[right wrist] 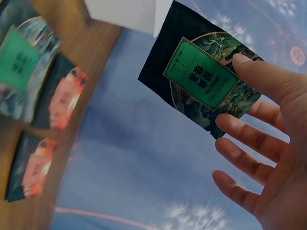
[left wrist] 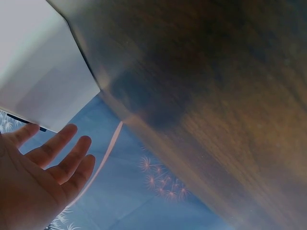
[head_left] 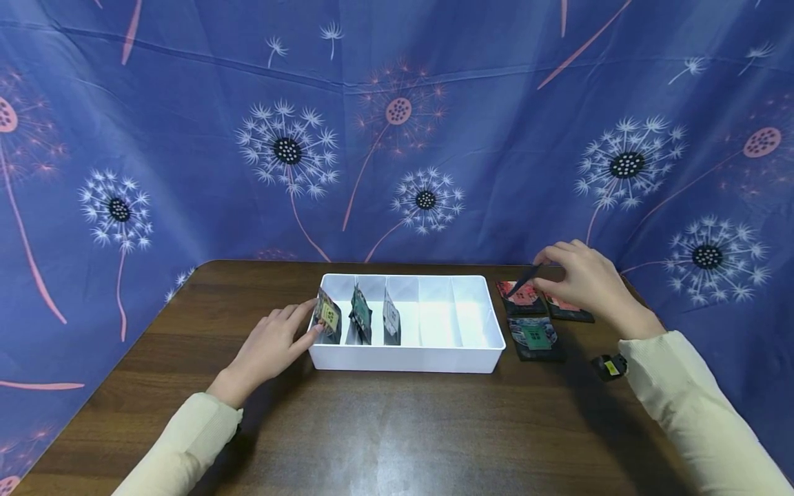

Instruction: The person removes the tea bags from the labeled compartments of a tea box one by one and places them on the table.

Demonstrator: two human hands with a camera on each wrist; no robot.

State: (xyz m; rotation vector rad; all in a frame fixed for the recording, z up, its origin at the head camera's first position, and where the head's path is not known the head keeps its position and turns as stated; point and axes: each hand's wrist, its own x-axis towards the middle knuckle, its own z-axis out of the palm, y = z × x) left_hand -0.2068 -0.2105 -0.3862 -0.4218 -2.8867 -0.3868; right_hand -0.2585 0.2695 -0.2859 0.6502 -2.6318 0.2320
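In the head view my right hand [head_left: 579,275] is raised over the right side of the table. It pinches a dark tea bag packet [right wrist: 201,72] between thumb and fingers; the right wrist view shows its green "GREEN TEA" label. At the left end of the white divided box [head_left: 406,359], my left hand [head_left: 273,344] rests with relaxed fingers, its thumb beside a yellow-labelled packet [head_left: 329,317]. That packet stands in the leftmost compartment. A green packet [head_left: 361,315] and a pale-labelled packet [head_left: 391,319] stand in the following two compartments.
Right of the box lie a green-labelled packet [head_left: 538,339] and two red-labelled packets, one [head_left: 524,302] partly beneath the raised hand and another [head_left: 572,311] farther right. A small black device [head_left: 610,367] with a yellow mark sits at the right cuff. A blue dandelion-patterned cloth [head_left: 496,124] hangs behind the table.
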